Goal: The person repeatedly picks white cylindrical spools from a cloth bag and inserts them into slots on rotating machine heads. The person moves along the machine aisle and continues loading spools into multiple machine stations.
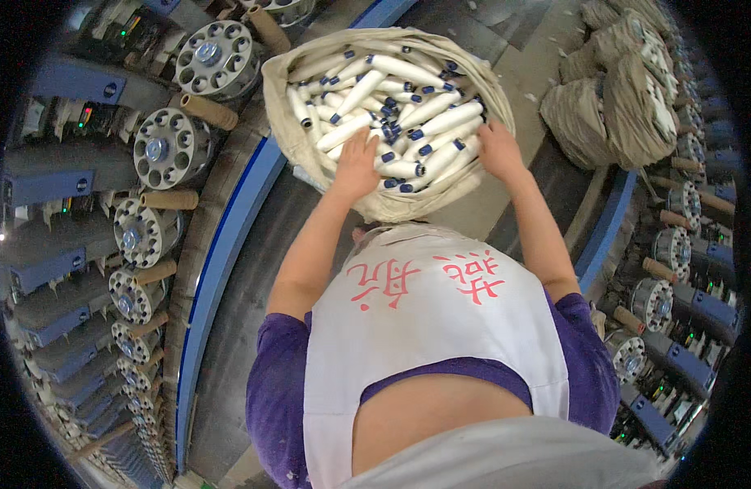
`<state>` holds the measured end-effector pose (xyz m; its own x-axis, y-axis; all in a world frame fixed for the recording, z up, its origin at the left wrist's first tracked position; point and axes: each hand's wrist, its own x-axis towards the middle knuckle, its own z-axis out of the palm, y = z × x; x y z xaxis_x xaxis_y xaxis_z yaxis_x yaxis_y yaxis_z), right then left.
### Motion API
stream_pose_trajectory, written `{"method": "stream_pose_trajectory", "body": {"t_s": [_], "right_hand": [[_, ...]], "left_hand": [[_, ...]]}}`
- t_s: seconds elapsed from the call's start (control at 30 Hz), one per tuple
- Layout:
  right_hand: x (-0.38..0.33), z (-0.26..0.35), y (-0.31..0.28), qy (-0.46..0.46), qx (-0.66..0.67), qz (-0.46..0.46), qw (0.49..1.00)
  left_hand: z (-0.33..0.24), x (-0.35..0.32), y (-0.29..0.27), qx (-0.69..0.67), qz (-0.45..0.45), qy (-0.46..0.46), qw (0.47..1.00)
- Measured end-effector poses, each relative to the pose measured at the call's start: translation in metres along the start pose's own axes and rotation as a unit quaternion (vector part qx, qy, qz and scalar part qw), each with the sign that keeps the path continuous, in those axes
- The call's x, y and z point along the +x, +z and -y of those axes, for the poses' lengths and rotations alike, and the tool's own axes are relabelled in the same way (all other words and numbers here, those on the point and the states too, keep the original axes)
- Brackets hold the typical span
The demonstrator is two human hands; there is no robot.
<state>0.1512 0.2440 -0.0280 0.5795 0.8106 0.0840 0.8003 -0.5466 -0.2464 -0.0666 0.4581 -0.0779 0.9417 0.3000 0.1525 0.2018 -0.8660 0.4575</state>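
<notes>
1. The wide cloth sack (pixel 279 114) is the landmark; its mouth is spread in a rough round, which likely keeps everything inside within easy reach.
2. White yarn bobbins (pixel 361 94) with dark blue ends fill the sack, lying at many angles and overlapping; they look loosely heaped rather than stacked in order.
3. The left hand (pixel 357 169) reaches over the near side of the sack, fingers stretched onto the bobbins left of its middle. Whether it has closed on one, I cannot tell.
4. The right hand (pixel 503 151) is at the sack's right edge, well apart from the left, with its fingers bent inward. I cannot tell whether they grip cloth or a bobbin; being at the rim, it may serve to steady that side.
5. Left of the sack stand round metal holders (pixel 172 148) with ringed holes, presumably shaped to seat bobbins upright, and brown cones (pixel 208 112) beside them.
6. Right of the sack, more cloth sacks (pixel 583 122) lie bunched together, seemingly grouped for storage.
</notes>
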Motion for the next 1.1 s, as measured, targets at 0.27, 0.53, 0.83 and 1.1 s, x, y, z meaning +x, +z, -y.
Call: {"method": "stream_pose_trajectory", "body": {"t_s": [0.27,0.53,0.83,1.1], "right_hand": [[0.039,-0.003,0.037,-0.001,0.028,-0.017,0.999],[0.049,-0.004,0.034,0.024,0.041,0.048,0.998],[0.072,-0.031,0.004,-0.066,0.193,0.072,0.976],[0.054,-0.003,-0.044,0.0,0.453,-0.062,0.889]], "left_hand": [[-0.013,0.018,-0.003,0.097,-0.024,0.027,0.995],[-0.07,0.058,-0.002,-0.057,0.122,-0.092,0.987],[-0.078,0.053,-0.022,-0.118,-0.115,-0.071,0.984],[-0.016,-0.019,-0.139,-0.677,-0.242,-0.044,0.693]]}}
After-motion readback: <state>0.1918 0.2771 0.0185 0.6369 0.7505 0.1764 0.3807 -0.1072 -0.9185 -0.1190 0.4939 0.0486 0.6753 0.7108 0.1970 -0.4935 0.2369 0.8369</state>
